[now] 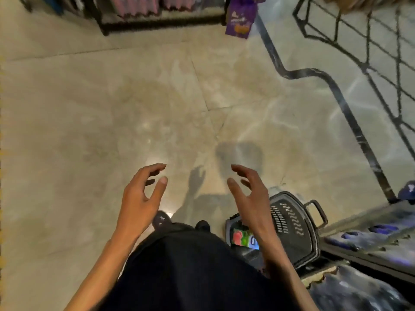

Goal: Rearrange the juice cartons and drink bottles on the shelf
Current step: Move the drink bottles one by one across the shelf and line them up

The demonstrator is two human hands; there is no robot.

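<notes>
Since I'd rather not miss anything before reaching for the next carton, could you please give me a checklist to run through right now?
1. Left hand free: ok, fingers loosely spread, holding nothing.
2. Right hand free: ok, also empty.
3. Basket close by: ok, it sits on the floor just below the right hand.
4. Juice carton to pick: ok, one lies in the basket, partly hidden by the right forearm; whether there are more, cannot tell.
5. Room on the shelf: cannot tell, it is blurred and only blue bottle caps show.
</notes>
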